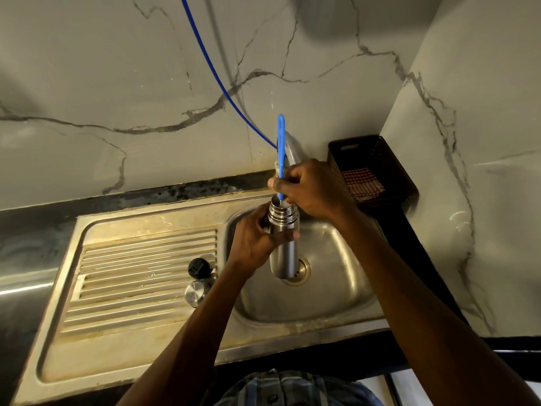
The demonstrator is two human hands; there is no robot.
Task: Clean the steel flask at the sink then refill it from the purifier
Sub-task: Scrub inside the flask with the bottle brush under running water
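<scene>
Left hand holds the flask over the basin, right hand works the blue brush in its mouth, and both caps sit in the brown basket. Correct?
Not quite: the head view shows the black cap and steel cap on the sink's ribbed drainboard, not in the brown basket.

We find the space over the sink bowl (336, 288) largely occupied: the steel flask (284, 244) hangs upright above the drain (301, 269), gripped by the left hand (257, 238), and the right hand (313, 189) holds the blue brush handle (281, 153) rising from its mouth. Directly behind stand the tap (292, 148) and the blue hose (210, 65). The right side is closed by the wall and the dark basket (377, 159). On the ribbed drainboard (131, 273) we note the black cap (199, 268) and steel cup (195, 293) near the bowl edge; its left portion gives open passage.
</scene>
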